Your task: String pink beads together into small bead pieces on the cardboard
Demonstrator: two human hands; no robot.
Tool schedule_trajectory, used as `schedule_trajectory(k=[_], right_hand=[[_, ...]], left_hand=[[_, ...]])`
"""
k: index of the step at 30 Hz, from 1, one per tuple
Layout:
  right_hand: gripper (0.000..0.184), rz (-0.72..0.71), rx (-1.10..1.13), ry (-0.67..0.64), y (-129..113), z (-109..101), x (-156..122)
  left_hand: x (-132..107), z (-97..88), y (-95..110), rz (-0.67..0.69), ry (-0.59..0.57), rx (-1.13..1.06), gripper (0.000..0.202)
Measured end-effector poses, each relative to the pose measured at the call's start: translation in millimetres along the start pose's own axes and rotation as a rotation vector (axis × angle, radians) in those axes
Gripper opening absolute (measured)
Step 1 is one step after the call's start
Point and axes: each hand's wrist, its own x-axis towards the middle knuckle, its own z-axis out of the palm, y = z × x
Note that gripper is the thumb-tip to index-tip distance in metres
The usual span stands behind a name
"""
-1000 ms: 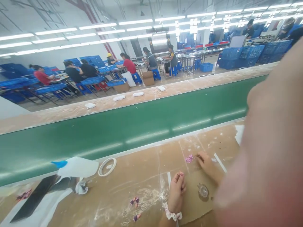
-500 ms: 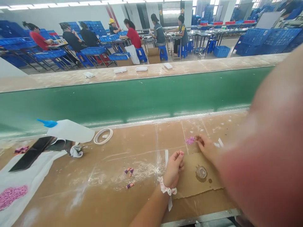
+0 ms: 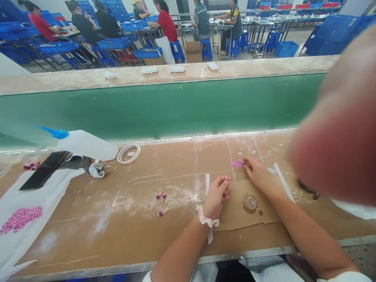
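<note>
My left hand point(image 3: 216, 196), with a white scrunchie on its wrist, pinches a small pink-and-orange piece point(image 3: 227, 178) at its fingertips. My right hand point(image 3: 257, 175) reaches to a little pile of pink-purple bits point(image 3: 237, 163); its thumb and fingers are drawn together at the pile's right edge, and whatever is between them is too small to make out. Below the hands lies a piece of brown cardboard point(image 3: 235, 221), with a small round clear dish point(image 3: 250, 203) on it. Several small purple-and-orange pieces point(image 3: 161, 197) lie left of my left hand.
At left are a white bottle with blue nozzle point(image 3: 88, 145), a tape roll point(image 3: 129, 154), a dark flat slab point(image 3: 44, 172) and pink bits point(image 3: 22, 219) on white sheet. A green belt point(image 3: 161, 107) runs behind. A blurred pinkish shape point(image 3: 337, 137) blocks the upper right. Co-workers sit beyond.
The camera view has tipped down, and the blurred shape has shifted up and right, uncovering my right forearm. Both hands keep nearly the same places over the table.
</note>
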Motion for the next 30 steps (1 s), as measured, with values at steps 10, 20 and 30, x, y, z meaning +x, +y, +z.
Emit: schedule_trajectory(k=[10,20,30], right_hand=[[0.027,-0.024,-0.013,-0.018,-3,0,2],[0.037,-0.093,0.181,0.001,-17,-22,-10],[0.045,-0.233,0.32,-0.114,-65,-37,-39]], left_hand=[[0,-0.4,-2,0.039,0.033,0.017,0.04],[3,-0.7,-5,0.184,0.08,0.204,0.037],[-10,9.7,-1,0.238,-0.021,0.384,0.019]])
